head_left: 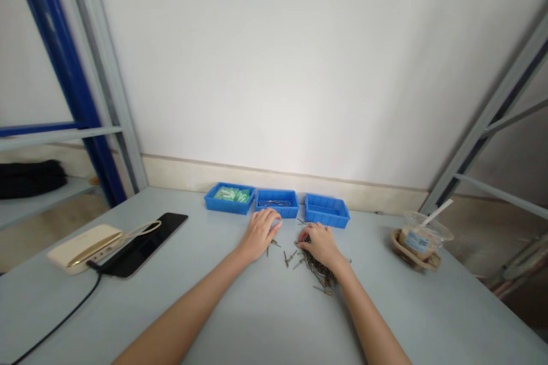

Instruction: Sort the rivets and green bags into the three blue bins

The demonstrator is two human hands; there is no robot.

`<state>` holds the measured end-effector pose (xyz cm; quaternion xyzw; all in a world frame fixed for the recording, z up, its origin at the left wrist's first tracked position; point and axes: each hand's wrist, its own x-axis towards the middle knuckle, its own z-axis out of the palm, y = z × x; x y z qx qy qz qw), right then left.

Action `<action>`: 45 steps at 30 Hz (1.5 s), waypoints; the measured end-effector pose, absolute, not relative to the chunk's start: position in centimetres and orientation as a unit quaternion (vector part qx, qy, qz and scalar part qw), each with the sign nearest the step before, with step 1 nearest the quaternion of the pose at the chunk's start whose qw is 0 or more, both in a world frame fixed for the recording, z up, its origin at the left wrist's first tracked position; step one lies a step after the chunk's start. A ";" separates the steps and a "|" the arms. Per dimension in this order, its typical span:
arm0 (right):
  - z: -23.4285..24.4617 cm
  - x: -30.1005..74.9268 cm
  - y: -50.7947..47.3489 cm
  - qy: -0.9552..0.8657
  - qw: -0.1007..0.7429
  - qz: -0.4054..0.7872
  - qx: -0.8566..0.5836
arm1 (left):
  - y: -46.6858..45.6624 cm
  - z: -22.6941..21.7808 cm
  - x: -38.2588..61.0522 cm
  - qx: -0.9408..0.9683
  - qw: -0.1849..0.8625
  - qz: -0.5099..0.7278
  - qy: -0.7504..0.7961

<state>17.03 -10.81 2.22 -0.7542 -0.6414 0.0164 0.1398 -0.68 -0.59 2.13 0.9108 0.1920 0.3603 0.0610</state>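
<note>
My left hand (259, 234) rests palm down on the grey table (240, 319), just in front of a blue plastic tray (277, 203) holding thin metal pins. Its curled fingertips are hidden, so I cannot tell whether it holds anything. My right hand (319, 244) sits at the top of a heap of dark metal rivets (321, 271), with a few scattered toward the left hand. A dark bit shows at its fingertips. Another blue tray (229, 198) holds green packets, and a third blue tray (326, 210) stands at the right.
A cream power bank (84, 248) with a cable lies beside a black tablet (141, 245) at the left. A clear plastic cup (422, 234) stands at the right. Metal shelf uprights (64, 68) flank the table, which meets a white wall at the back.
</note>
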 end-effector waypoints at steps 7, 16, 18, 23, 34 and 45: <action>2.1 15.8 -10.0 -0.658 0.239 -0.021 -0.714 | -1.4 2.2 -0.3 0.951 0.018 0.280 0.132; 1.1 16.1 -9.6 -0.642 0.420 0.246 -0.593 | -1.3 2.6 -0.4 0.949 -0.065 0.290 0.103; 1.2 16.3 -9.7 -0.639 0.419 0.267 -0.588 | -1.2 2.6 -0.5 0.953 -0.075 0.282 0.084; 1.6 17.1 -10.2 -0.622 0.445 0.317 -0.561 | -1.3 2.5 -0.6 0.957 -0.078 0.274 0.053; 2.1 17.6 -10.5 -0.634 0.448 0.316 -0.545 | -1.6 2.6 -0.2 0.961 -0.098 0.254 0.040; 3.8 16.9 -11.1 -0.670 0.383 0.163 -0.615 | -1.6 2.5 -0.1 0.959 -0.093 0.261 0.065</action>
